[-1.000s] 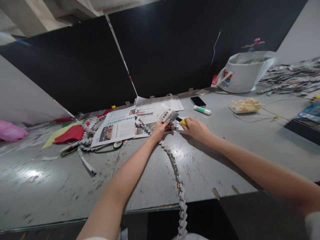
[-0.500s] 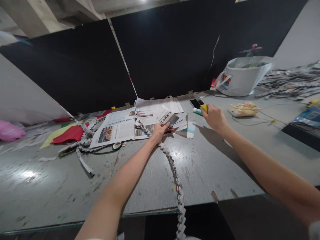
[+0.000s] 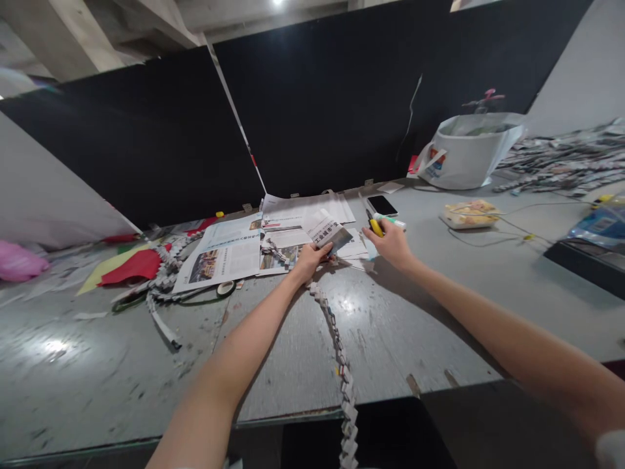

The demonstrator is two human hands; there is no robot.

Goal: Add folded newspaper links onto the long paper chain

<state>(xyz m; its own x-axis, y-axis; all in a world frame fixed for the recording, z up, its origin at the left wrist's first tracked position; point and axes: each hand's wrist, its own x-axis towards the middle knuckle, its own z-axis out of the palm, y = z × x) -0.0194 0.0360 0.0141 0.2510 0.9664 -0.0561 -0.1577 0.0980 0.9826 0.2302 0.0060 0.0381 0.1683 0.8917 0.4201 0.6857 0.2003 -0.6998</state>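
Note:
My left hand (image 3: 308, 262) grips a small piece of printed newspaper (image 3: 328, 233) near the middle of the table. From just below that hand a folded paper chain (image 3: 339, 345) runs down over the table's front edge. My right hand (image 3: 392, 244) is closed around a yellow-handled tool (image 3: 375, 227) with a dark tip, probably scissors or a cutter. Behind its fingers lies a white and green tube (image 3: 396, 223). Cut paper pieces (image 3: 356, 246) are between the hands. Newspaper sheets (image 3: 229, 254) are spread to the left.
A black phone (image 3: 383, 206), a yellow packet (image 3: 471, 213) and a white bag (image 3: 471, 153) stand at the right. Several paper strips (image 3: 571, 159) are piled far right. Red paper (image 3: 131, 268) and a tape roll (image 3: 226, 289) lie at the left.
My right hand has moved left with the yellow-handled tool, closer to the newspaper piece. More of the phone now shows. My left hand keeps its hold on the piece.

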